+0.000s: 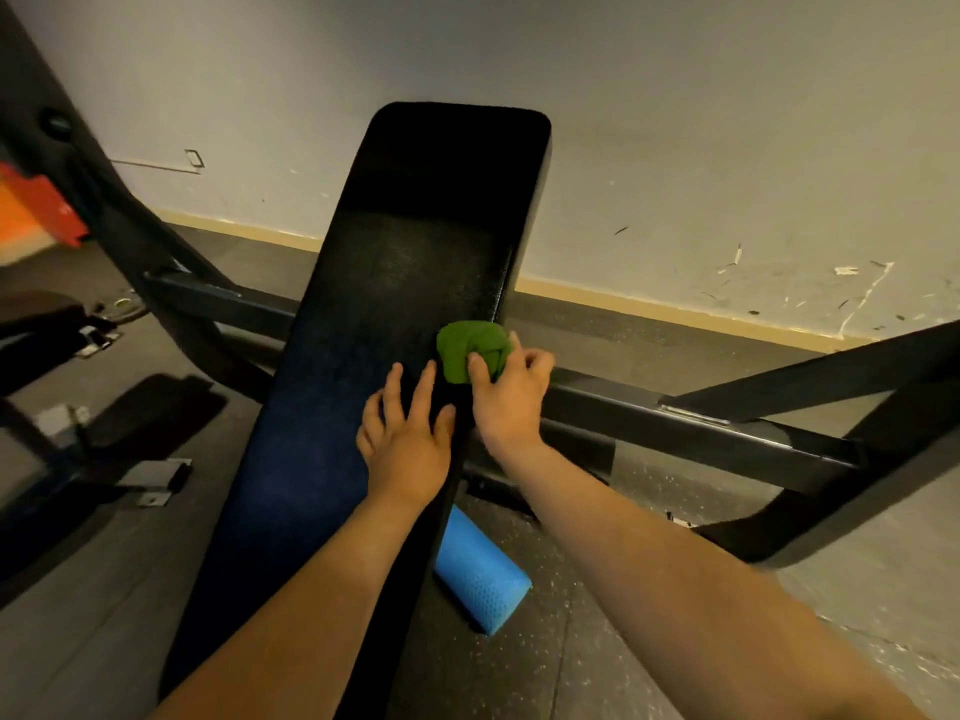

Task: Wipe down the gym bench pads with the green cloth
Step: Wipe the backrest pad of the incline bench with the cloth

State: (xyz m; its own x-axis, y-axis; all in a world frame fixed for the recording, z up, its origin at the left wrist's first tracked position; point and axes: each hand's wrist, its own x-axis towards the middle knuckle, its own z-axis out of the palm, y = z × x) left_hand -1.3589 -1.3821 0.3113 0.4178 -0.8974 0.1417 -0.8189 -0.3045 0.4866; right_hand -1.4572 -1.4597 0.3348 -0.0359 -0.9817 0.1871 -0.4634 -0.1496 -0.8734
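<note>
The green cloth (pixel 462 350) sits bunched into a wad on the bench pad (pixel 405 252), at the pad's right edge about halfway along its length. The right hand (pixel 506 392) grips it, thumb on top and fingers curled round the side that overhangs the pad's edge. The left hand (pixel 408 433) holds nothing. It lies flat on the pad with fingers straight and spread, just beside the cloth on the nearer side.

This looks like the wiping step itself, with the cloth working the right margin. The far end and left half of the pad likely need passes yet. A sweep across the pad would call for firm downward pressure, and for the left hand to lift clear. Below the pad's right edge a blue foam roller (pixel 480 569) lies on the floor.
</note>
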